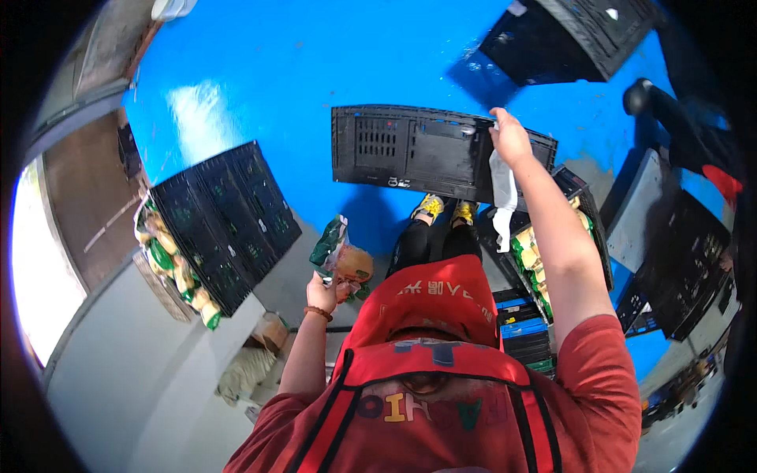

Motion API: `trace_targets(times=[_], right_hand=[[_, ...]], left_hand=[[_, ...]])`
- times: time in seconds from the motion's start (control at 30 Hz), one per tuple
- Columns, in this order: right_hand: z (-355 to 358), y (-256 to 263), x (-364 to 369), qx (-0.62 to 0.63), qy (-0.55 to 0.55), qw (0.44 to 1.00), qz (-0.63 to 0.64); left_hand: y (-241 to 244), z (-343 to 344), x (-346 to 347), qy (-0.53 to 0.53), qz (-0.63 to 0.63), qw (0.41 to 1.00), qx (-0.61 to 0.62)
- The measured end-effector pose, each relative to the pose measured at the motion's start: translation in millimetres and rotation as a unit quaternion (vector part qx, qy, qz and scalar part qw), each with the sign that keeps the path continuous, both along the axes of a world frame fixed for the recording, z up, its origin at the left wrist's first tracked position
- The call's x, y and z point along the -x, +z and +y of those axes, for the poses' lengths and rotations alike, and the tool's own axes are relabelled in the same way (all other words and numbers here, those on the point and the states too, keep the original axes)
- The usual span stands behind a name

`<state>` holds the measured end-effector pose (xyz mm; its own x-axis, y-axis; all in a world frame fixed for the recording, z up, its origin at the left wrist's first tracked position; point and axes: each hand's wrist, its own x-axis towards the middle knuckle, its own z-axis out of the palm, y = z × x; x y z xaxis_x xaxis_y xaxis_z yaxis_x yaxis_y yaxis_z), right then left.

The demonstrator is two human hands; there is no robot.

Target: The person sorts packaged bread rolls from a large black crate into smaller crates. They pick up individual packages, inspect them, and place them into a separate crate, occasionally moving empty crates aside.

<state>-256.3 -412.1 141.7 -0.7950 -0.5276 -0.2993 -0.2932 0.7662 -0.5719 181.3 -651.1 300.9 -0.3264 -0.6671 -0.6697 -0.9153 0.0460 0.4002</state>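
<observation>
My left hand [321, 295] grips a clear-and-green plastic food pack [353, 264] with a rounded, tan, bread-like piece inside, held at the left of my red apron [434, 301]. Out in front, the fingers of my right hand [510, 139] are closed at the top rim of a black plastic crate [440, 152], near its right end. From under that hand a white strip of plastic or paper [504, 192] hangs down along the crate. The crate stands before my shoes, its slotted long side facing me.
Stacked black crates [227, 222] at left hold bagged food [162, 248]. Another filled crate [535, 266] is close by my right side. Dark crates [550, 41] stand at the upper right on the blue floor [284, 83]. A person in dark clothing [686, 130] is at far right.
</observation>
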Motion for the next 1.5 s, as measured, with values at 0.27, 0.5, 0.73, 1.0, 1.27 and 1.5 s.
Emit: trace_targets(times=[0.27, 0.5, 0.73, 1.0, 1.27, 1.5], right_hand=[[-20.3, -53.0, 14.2, -0.211, 0.176, 0.959, -0.067], [-4.7, -56.3, -5.1, -0.210, 0.212, 0.942, -0.156], [2.3, 32.0, -95.2, -0.135, 0.244, 0.953, -0.115], [76.8, 181.5, -106.8, -0.130, 0.189, 0.973, -0.024], [226.3, 287.1, -145.3, -0.171, 0.041, 0.981, 0.078], [351.6, 289.6, -236.9, -0.216, -0.084, 0.962, 0.143]], left_hand=[[-38.1, 27.1, -91.6, 0.129, -0.071, 0.989, 0.003], [-22.7, 24.2, -62.4, 0.147, -0.092, 0.985, 0.009], [-40.0, 3.4, -61.8, 0.163, 0.059, 0.984, -0.031], [-40.0, -48.9, -34.5, 0.120, 0.082, 0.989, -0.007], [-7.2, -66.9, 46.9, 0.033, 0.018, 0.999, -0.021], [17.6, -43.5, 102.0, -0.091, 0.096, 0.990, -0.045]])
